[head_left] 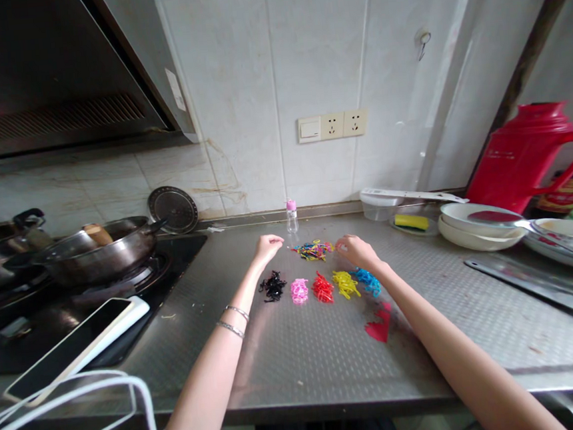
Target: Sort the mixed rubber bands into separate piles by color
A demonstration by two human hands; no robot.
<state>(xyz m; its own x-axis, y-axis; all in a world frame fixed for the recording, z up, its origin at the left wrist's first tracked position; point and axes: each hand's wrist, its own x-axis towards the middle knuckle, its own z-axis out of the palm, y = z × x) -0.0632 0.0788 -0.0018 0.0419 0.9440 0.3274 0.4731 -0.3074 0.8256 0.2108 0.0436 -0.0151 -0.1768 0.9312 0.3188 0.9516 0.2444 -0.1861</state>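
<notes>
On the steel counter lies a mixed pile of small coloured bands. In front of it sit sorted piles: black, pink, red, yellow and blue. My left hand hovers left of the mixed pile, fingers curled in a pinch; what they hold is too small to see. My right hand rests at the pile's right edge, fingers closed at the bands. A small clear bottle with a pink cap stands behind the pile.
A red scrap lies nearer me. Left: a gas hob with pans, a phone and white cable. Right: a red thermos jug, stacked bowls, a sponge, a long knife.
</notes>
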